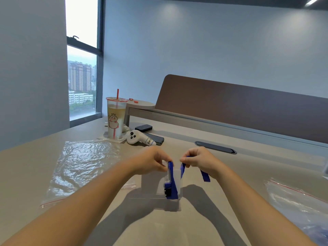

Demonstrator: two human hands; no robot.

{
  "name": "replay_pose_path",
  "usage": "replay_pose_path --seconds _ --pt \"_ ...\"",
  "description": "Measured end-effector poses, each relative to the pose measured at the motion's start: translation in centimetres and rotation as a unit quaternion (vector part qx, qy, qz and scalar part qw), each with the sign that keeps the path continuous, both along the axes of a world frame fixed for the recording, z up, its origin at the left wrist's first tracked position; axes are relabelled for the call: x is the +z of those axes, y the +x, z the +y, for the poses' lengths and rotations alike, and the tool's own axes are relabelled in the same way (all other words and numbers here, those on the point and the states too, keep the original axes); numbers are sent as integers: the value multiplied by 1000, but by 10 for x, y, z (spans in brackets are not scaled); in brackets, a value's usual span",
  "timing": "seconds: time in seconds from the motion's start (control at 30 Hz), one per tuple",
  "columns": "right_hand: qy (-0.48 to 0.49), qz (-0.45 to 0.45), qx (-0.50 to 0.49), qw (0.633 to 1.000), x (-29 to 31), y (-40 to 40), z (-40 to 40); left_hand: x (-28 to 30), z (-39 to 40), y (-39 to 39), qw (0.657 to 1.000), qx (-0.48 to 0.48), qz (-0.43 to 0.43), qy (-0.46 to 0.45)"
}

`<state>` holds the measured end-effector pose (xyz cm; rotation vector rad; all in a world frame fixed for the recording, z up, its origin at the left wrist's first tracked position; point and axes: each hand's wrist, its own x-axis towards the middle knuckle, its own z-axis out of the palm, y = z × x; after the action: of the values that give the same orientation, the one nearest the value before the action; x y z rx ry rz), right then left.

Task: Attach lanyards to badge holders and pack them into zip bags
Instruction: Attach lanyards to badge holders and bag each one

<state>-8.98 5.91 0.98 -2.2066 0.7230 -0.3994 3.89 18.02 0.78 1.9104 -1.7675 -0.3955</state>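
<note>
Holder [173,192], clear and light, hangs just above the table [230,167], likely slick and flexible; lanyard [171,176] is soft, limp ribbon, best taken near its clip. Left hand [154,159] pinches one blue strand, right hand [198,159] pinches the other, forearms converging, wrists raised. Bag [79,164] lies left, flat.

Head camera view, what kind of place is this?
Probably a high-rise office: a desk with a brown divider panel, a cable grommet, and a window overlooking tower blocks.
</note>
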Motion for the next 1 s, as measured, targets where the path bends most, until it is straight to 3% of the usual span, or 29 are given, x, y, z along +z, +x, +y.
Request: replay_pose_path --seconds 0.2,0.3,0.6,1.0 --pt "38 -54 2 998 11 0 8 -4 -12 -9 995 28 -70 69" --pt "42 -75 7 996 15 -2 14 -8 -17 -8 992 86 -75 55" --pt "74 -128 -53 988 4 -5 24 -8 -16 -2 961 238 27 -136" --pt "5 -216 -101 971 -3 -7 34 3 -12 -14 954 188 139 -189"
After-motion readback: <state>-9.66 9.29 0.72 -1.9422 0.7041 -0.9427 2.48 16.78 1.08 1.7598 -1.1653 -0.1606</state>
